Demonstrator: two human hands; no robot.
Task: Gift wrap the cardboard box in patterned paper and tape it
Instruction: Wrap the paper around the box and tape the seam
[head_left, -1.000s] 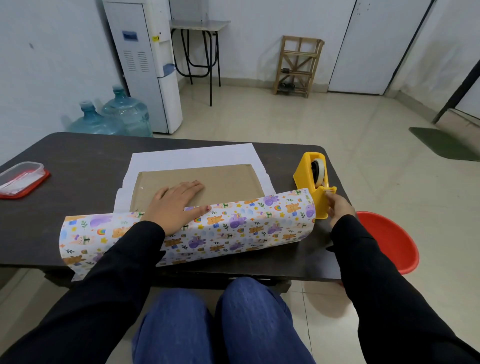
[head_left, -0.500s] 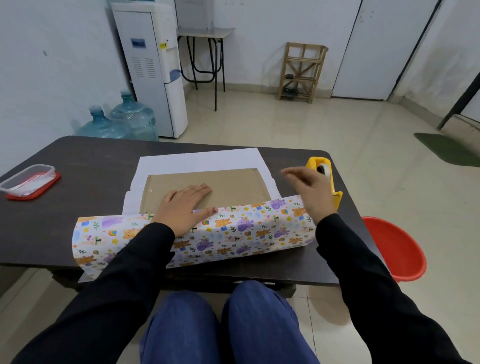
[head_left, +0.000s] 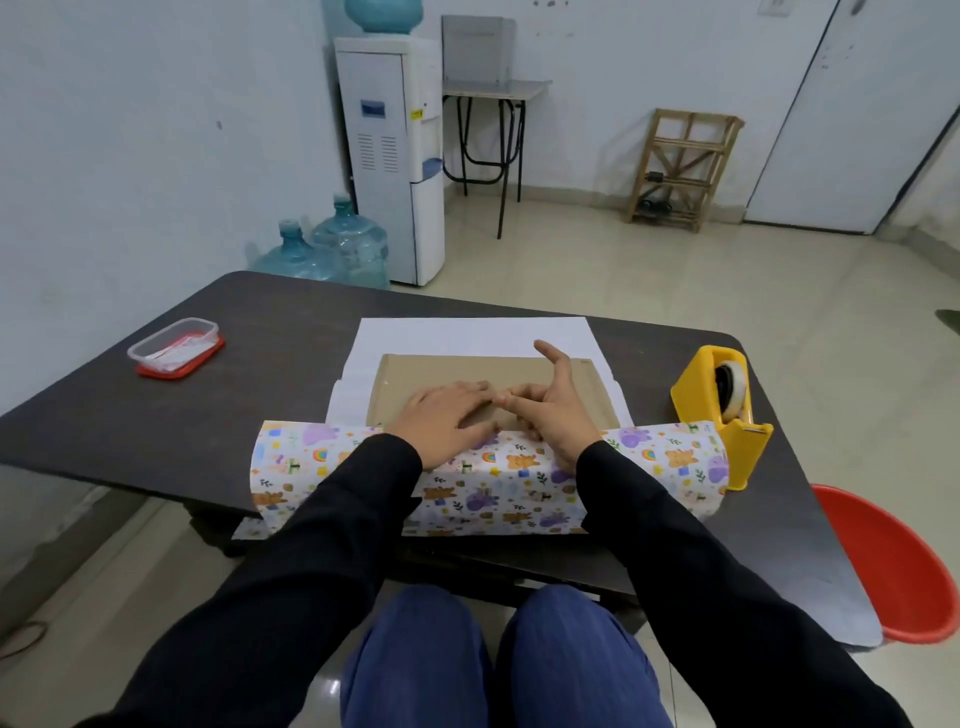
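Dark desk (head_left: 249, 374), seen from a seated person's head.

- Cardboard box (head_left: 441, 371): flat, brown, lying at desk centre on the white reverse of the patterned paper (head_left: 519, 483). White margin shows past the box at 12, 9 and 3 o'clock.
- Near flap of the paper is curled up from 6 o'clock, printed side out. Its edge lies over the box's near edge, and it bulges rather than creasing flat.
- Left hand (head_left: 447, 418): released and flat, palm down. Fingers are straight and point toward 2 o'clock. The heel is on the flap edge and the fingertips on bare cardboard, pressing the flap down.
- Right hand (head_left: 558, 408): released too. The thumb sticks up toward 12 o'clock, apart from the fingers. The fingers reach toward 9 o'clock and meet the left fingertips on the box. The heel rests on the flap.
- Yellow tape dispenser (head_left: 722, 415): at 3 o'clock of the box, upright on the desk against the right end of the paper, roll visible.
- Clear plastic container (head_left: 174, 347) with a red lid beneath it: at 9 o'clock, well apart from the paper.
- Red basin (head_left: 893, 571): on the floor at 4 o'clock.
- Water dispenser (head_left: 389, 156) and two blue bottles (head_left: 332, 254): by the wall at 11 o'clock.
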